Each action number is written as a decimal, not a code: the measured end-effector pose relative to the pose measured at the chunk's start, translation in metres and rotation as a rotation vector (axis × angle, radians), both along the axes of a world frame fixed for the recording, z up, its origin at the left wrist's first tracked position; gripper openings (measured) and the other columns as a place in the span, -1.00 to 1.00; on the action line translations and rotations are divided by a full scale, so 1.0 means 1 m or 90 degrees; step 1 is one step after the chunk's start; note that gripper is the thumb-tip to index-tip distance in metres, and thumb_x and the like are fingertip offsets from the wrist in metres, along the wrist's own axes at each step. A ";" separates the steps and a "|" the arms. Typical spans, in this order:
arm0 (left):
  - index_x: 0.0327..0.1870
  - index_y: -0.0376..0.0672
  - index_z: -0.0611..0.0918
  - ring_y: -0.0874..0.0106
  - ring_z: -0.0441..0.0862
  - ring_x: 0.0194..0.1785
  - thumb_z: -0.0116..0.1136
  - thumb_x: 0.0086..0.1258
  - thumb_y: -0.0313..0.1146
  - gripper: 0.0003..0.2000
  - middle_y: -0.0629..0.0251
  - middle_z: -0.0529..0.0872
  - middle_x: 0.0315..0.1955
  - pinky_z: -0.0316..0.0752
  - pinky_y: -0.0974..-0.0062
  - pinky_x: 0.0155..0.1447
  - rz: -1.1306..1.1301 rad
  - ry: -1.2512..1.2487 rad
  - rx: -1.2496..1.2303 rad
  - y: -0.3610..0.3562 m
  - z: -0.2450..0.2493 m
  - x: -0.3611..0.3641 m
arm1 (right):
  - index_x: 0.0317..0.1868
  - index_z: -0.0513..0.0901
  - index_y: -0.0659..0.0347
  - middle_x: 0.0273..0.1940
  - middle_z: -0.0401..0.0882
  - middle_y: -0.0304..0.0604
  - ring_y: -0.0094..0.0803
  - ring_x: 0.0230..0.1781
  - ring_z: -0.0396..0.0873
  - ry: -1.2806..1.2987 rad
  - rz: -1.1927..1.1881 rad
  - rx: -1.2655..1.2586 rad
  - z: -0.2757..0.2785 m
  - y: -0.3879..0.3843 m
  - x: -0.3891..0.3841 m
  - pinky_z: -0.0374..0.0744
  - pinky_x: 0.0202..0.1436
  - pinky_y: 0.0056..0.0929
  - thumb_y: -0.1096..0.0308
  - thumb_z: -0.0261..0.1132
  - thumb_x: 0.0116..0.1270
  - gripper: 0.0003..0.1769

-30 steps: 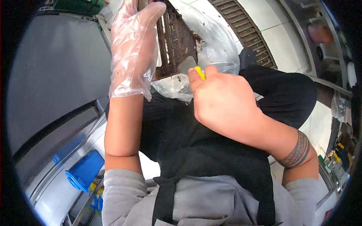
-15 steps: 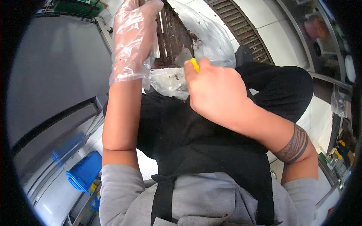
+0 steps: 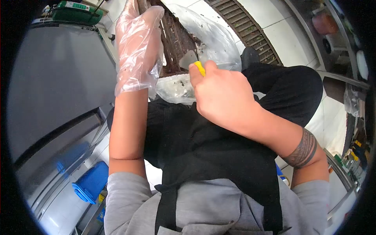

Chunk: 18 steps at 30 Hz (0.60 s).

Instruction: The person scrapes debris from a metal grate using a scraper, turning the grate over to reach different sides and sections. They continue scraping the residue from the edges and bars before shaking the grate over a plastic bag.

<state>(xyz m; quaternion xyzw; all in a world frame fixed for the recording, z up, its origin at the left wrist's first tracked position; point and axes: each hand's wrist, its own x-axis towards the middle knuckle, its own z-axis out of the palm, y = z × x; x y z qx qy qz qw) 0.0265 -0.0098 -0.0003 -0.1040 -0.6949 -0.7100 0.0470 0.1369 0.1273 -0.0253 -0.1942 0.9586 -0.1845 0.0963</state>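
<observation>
My right hand (image 3: pixel 223 92) is bare and closed round the yellow handle (image 3: pixel 200 68) of a scraper, whose flat grey blade (image 3: pixel 188 60) lies against a dirty brown slatted piece (image 3: pixel 174 43). Inside a clear plastic glove, my left hand (image 3: pixel 140 43) is at the left edge of that piece, its fingers wrapped at the top of the view. Clear plastic sheeting (image 3: pixel 221 45) with dark crumbs lies beside and below the brown piece.
A slatted floor drain (image 3: pixel 246 29) runs across white tiles at the top right. On the left stands a large grey cabinet (image 3: pixel 66 74), with a blue bin (image 3: pixel 92 182) below it. Metal shelving (image 3: pixel 342 83) is on the right.
The view has shifted slightly. The scraper and my right hand have moved a little to the left in view. Both hands keep nearly the same pose.
</observation>
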 end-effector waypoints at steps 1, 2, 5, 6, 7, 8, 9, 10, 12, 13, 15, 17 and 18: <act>0.50 -0.41 0.43 0.35 0.56 0.34 0.02 0.34 -0.58 -0.39 0.14 0.62 0.32 0.37 0.45 0.48 0.040 0.023 0.010 0.004 -0.009 -0.004 | 0.08 0.65 0.42 -0.23 0.67 0.15 0.03 -0.38 0.76 0.008 -0.004 -0.025 -0.004 0.003 -0.006 0.72 -0.36 -0.08 0.37 0.22 0.29 -0.60; 0.50 -0.41 0.43 0.35 0.56 0.34 0.02 0.34 -0.58 -0.39 0.14 0.62 0.32 0.37 0.45 0.48 0.037 0.017 0.007 0.006 -0.006 -0.001 | 0.08 0.65 0.42 -0.23 0.67 0.15 0.03 -0.38 0.76 0.002 -0.007 -0.028 -0.007 0.002 -0.010 0.72 -0.36 -0.08 0.37 0.22 0.29 -0.60; 0.30 -0.24 0.64 0.33 0.68 -0.04 0.36 0.47 -0.20 -0.54 0.03 0.74 0.11 0.62 0.41 0.05 0.174 -0.038 -0.287 -0.014 -0.010 -0.006 | 0.05 0.65 0.37 -0.25 0.64 0.12 0.04 -0.41 0.74 0.022 0.000 -0.034 -0.003 0.002 -0.028 0.70 -0.37 -0.08 0.38 0.30 0.23 -0.61; 0.30 -0.24 0.64 0.33 0.68 -0.04 0.36 0.47 -0.20 -0.54 0.03 0.74 0.11 0.62 0.41 0.05 0.177 -0.039 -0.286 -0.011 -0.010 -0.005 | 0.05 0.65 0.37 -0.25 0.64 0.12 0.04 -0.41 0.74 0.022 0.003 -0.033 0.000 0.005 -0.029 0.70 -0.37 -0.08 0.38 0.30 0.23 -0.61; 0.31 -0.25 0.65 0.31 0.68 0.07 0.36 0.43 -0.26 -0.53 0.02 0.74 0.13 0.59 0.42 0.17 0.188 -0.041 -0.247 -0.008 -0.009 0.000 | 0.08 0.64 0.37 -0.25 0.63 0.11 0.02 -0.42 0.74 -0.004 0.018 -0.036 0.003 0.009 -0.031 0.69 -0.38 -0.11 0.39 0.30 0.23 -0.59; 0.33 -0.26 0.65 0.29 0.69 0.17 0.36 0.39 -0.31 -0.51 0.00 0.73 0.14 0.55 0.42 0.30 0.200 -0.045 -0.208 -0.008 -0.008 0.003 | 0.10 0.64 0.37 -0.24 0.62 0.10 -0.01 -0.42 0.74 -0.032 0.035 -0.038 0.004 0.013 -0.032 0.68 -0.40 -0.13 0.40 0.30 0.23 -0.58; 0.44 -0.31 0.55 0.24 0.64 0.32 0.32 0.37 -0.33 -0.41 -0.03 0.69 0.23 0.47 0.39 0.42 0.115 -0.022 -0.190 -0.019 -0.008 0.000 | 0.18 0.63 0.36 -0.26 0.58 0.03 -0.12 -0.47 0.71 0.002 0.051 -0.047 0.000 0.015 -0.031 0.65 -0.46 -0.21 0.39 0.33 0.23 -0.51; 0.44 -0.31 0.55 0.24 0.64 0.32 0.32 0.37 -0.33 -0.41 -0.03 0.69 0.23 0.47 0.39 0.42 0.121 -0.027 -0.192 -0.022 -0.007 0.000 | 0.18 0.63 0.36 -0.26 0.58 0.03 -0.12 -0.47 0.71 -0.002 0.057 -0.049 -0.002 0.018 -0.033 0.65 -0.46 -0.21 0.39 0.33 0.23 -0.51; 0.52 -0.37 0.42 0.39 0.52 0.33 0.24 0.43 -0.45 -0.38 0.19 0.61 0.24 0.37 0.43 0.46 0.164 -0.131 -0.087 -0.017 0.001 -0.001 | 0.26 0.61 0.36 -0.31 0.54 -0.05 -0.22 -0.54 0.65 -0.027 0.096 -0.073 -0.003 0.024 -0.044 0.60 -0.51 -0.28 0.39 0.36 0.21 -0.43; 0.52 -0.36 0.43 0.12 0.49 0.50 0.34 0.34 -0.35 -0.29 -0.11 0.56 0.38 0.31 0.23 0.59 0.177 -0.129 -0.078 -0.017 -0.001 -0.004 | 0.26 0.62 0.36 -0.33 0.51 -0.08 -0.24 -0.58 0.61 -0.032 0.103 -0.088 -0.002 0.026 -0.051 0.57 -0.54 -0.30 0.38 0.38 0.20 -0.42; 0.54 -0.36 0.40 0.12 0.43 0.54 0.32 0.34 -0.36 -0.28 -0.12 0.53 0.41 0.26 0.22 0.62 0.185 -0.140 -0.043 -0.014 -0.006 -0.005 | 0.17 0.65 0.43 -0.35 0.56 -0.06 -0.24 -0.57 0.66 -0.048 0.132 -0.098 0.009 0.028 -0.067 0.60 -0.56 -0.30 0.38 0.31 0.27 -0.53; 0.61 -0.34 0.29 0.12 0.29 0.62 0.20 0.39 -0.48 -0.28 -0.09 0.42 0.50 0.16 0.17 0.69 0.145 -0.143 0.036 -0.016 -0.009 -0.008 | 0.08 0.67 0.51 -0.38 0.60 -0.03 -0.25 -0.56 0.71 -0.048 0.156 -0.096 0.014 0.030 -0.079 0.62 -0.59 -0.31 0.37 0.24 0.34 -0.60; 0.61 -0.34 0.29 0.12 0.29 0.62 0.20 0.39 -0.48 -0.28 -0.09 0.42 0.50 0.16 0.17 0.69 0.147 -0.145 0.041 -0.015 -0.008 -0.009 | 0.05 0.68 0.50 -0.39 0.59 -0.04 -0.27 -0.58 0.69 -0.034 0.178 -0.069 0.016 0.029 -0.081 0.61 -0.61 -0.33 0.38 0.25 0.33 -0.62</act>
